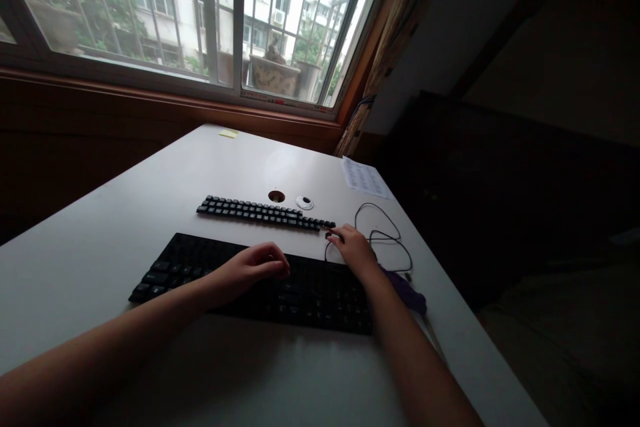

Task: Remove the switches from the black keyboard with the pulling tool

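Note:
A black keyboard (320,293) lies on the white table, its left keys showing large caps and much of its middle too dark to read. Behind it, loose black keycaps (250,209) stand in several long rows. My right hand (353,248) reaches past the keyboard to the right end of these rows, its thumb and fingers pinched on a small black keycap (329,235). Over the middle of the keyboard rests my left hand (260,263), fingers curled in toward the thumb; whatever they may hold is hidden.
A thin black cable (400,240) loops right of my right hand. A purple cloth-like thing (407,292) lies beside my right forearm. Farther back are a cable hole (277,196), its round cover (305,203), a printed sheet (366,177) and a yellow note (229,133).

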`<state>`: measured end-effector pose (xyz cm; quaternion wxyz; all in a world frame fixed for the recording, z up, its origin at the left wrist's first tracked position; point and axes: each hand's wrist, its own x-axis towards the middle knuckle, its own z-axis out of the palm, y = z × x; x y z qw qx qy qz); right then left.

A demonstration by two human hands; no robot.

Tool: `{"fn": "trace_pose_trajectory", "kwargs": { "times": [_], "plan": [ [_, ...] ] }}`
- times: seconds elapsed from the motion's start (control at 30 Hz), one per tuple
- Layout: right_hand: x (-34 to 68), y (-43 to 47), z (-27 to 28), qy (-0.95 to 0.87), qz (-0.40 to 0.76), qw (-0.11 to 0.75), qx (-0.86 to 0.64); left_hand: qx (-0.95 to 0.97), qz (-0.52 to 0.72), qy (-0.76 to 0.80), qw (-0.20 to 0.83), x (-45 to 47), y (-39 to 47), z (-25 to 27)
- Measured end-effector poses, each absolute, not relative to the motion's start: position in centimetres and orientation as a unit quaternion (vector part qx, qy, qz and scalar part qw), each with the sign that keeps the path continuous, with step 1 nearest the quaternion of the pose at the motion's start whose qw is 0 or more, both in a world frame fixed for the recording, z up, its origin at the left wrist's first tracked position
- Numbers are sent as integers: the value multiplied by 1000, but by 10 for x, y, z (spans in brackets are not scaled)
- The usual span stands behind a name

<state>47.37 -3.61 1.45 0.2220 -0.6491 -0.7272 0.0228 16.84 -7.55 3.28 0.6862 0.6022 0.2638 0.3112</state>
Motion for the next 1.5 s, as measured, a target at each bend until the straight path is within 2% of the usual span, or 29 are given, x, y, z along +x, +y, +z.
{"fn": "trace_pose_trajectory", "kwargs": {
  "times": [0.27, 0.63, 1.07, 1.5],
  "plan": [
    [470, -27, 10, -730, 26, 201, -652, 611, 312, 268, 677, 168, -75, 30],
    [475, -50, 12, -747, -5, 240, -620, 619, 310, 261, 673, 167, -75, 31],
    [467, -54, 11, -758, -14, 158, -633, 622, 300, 269, 672, 168, -76, 35],
    [468, -44, 7, -761, -9, 165, -627, 629, 291, 276, 666, 168, -76, 37]
  ]
}}
